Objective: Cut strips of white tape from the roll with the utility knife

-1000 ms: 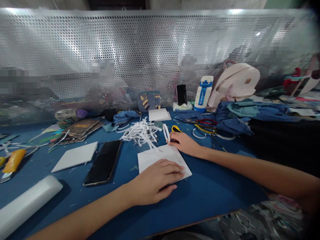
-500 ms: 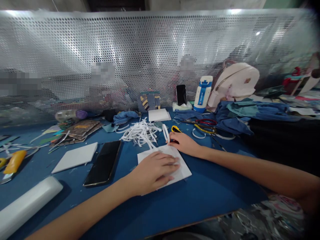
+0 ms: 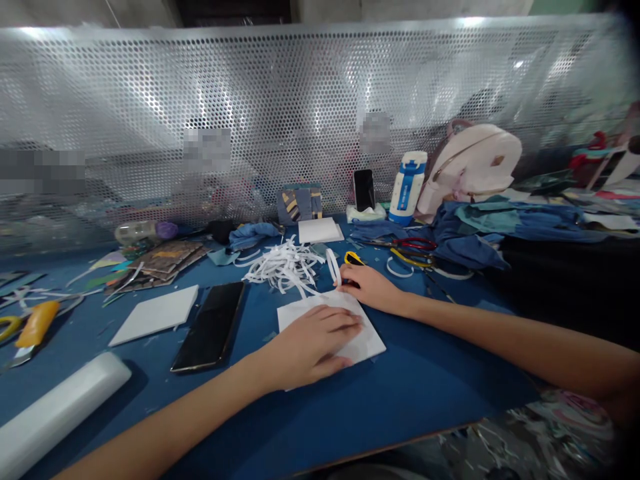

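Observation:
My left hand lies flat, fingers stretched out, on a white sheet or stack of paper, covering its near left part. At the sheet's far edge, my right hand is closed, its fingertips at the lower end of a curled white strip that stands up in a loop. Something dark shows under its fingers; I cannot make out what it is. Just behind that hand is a yellow and black object, partly hidden. A loose heap of narrow white strips lies beyond the sheet.
Left of my hands lie a black phone, a white board, a long white case and a yellow-handled cutter. Farther back stand a white-blue bottle and a pale backpack, before a perforated metal screen.
The view has shifted slightly. My left hand's fingers have moved a little on the paper; my right hand stays at the strip by the far edge.

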Motion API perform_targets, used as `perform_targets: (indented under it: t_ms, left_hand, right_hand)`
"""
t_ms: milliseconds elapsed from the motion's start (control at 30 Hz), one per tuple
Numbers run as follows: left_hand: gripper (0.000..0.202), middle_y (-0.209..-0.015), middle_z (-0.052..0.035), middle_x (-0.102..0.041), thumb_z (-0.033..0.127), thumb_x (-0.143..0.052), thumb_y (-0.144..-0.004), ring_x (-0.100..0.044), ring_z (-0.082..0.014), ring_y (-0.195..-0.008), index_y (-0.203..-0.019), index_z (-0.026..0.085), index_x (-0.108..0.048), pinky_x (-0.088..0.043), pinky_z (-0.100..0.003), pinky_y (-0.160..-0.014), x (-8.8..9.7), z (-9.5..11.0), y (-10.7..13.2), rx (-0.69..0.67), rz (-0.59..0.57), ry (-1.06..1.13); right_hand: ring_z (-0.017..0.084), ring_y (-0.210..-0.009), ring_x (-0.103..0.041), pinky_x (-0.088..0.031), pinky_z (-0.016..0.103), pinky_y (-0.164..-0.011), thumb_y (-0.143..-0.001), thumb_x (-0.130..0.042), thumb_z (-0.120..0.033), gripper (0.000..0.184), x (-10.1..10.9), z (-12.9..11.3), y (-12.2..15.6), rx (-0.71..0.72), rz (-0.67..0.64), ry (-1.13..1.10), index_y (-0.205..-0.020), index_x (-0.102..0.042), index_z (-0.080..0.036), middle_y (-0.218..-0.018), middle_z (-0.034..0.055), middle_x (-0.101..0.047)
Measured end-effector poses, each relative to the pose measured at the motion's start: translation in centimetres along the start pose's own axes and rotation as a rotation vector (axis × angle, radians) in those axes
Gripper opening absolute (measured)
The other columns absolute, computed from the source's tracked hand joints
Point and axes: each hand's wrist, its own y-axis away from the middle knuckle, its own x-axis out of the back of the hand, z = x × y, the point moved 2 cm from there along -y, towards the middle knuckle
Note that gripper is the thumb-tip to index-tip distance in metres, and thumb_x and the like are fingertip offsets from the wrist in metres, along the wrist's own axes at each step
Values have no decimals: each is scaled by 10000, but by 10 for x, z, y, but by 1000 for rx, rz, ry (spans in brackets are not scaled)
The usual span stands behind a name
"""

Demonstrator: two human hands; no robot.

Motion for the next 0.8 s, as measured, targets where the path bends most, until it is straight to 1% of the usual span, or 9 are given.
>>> perform_targets:
  t_ms: [100, 200, 333, 467, 633, 700, 800]
  left_hand:
    - [488, -1432, -118, -550, 335, -591, -973, -476, -265, -1333, -1420, 162, -504, -320, -410, -1167, -1, 8, 1, -31, -16, 32]
    - [484, -1422, -129, -557, 341, -571, -984, -476, -270, -1335, -1426, 158, -497, -310, -417, -1172, -3, 13, 2, -51, -38, 37]
    - [474, -1421, -136, -557, 338, -544, -996, -474, -281, -1339, -1436, 174, -480, -313, -436, -1169, -4, 15, 3, -72, -34, 50]
    - [471, -1420, -137, -558, 323, -540, -999, -469, -272, -1350, -1442, 180, -471, -312, -434, -1172, -2, 15, 4, -79, -35, 65]
    - [394, -1401, -105, -583, 308, -538, -1000, -499, -259, -1329, -1386, 229, -518, -347, -432, -1145, 1, 20, 4, -94, -31, 91]
    - [383, -1413, -101, -573, 321, -532, -1003, -510, -265, -1312, -1373, 225, -527, -354, -434, -1137, 0, 20, 5, -80, -31, 69]
    - [370, -1418, -100, -561, 325, -509, -1010, -522, -273, -1285, -1367, 230, -534, -372, -440, -1117, -2, 15, 5, -9, -11, 19]
  right_hand:
    - [208, -909, -632, -473, 323, -830, -927, -636, -185, 31, 1, -1, 0, 3, -4, 4, -912, -651, -162, -966, 61, -666]
    - [207, -901, -633, -474, 316, -816, -925, -640, -182, 28, 2, -3, 0, 5, -10, 8, -918, -655, -159, -978, 64, -664]
    - [217, -917, -636, -473, 325, -824, -932, -633, -185, 41, 3, -3, 0, 7, -15, 18, -928, -657, -153, -999, 74, -668]
    - [220, -923, -634, -473, 327, -820, -935, -630, -187, 48, 4, -3, 1, 14, -19, 22, -934, -660, -150, -1005, 78, -669]
    - [203, -885, -634, -472, 313, -792, -934, -644, -210, 54, 4, -4, 2, 39, -35, 10, -930, -668, -162, -985, 63, -668]
    - [193, -867, -629, -469, 307, -782, -934, -648, -213, 53, 4, -5, 3, 58, -46, -1, -922, -668, -165, -980, 59, -665]
    - [187, -867, -622, -460, 301, -775, -928, -653, -195, 33, 4, -6, 4, 91, -60, -17, -917, -667, -167, -976, 54, -660]
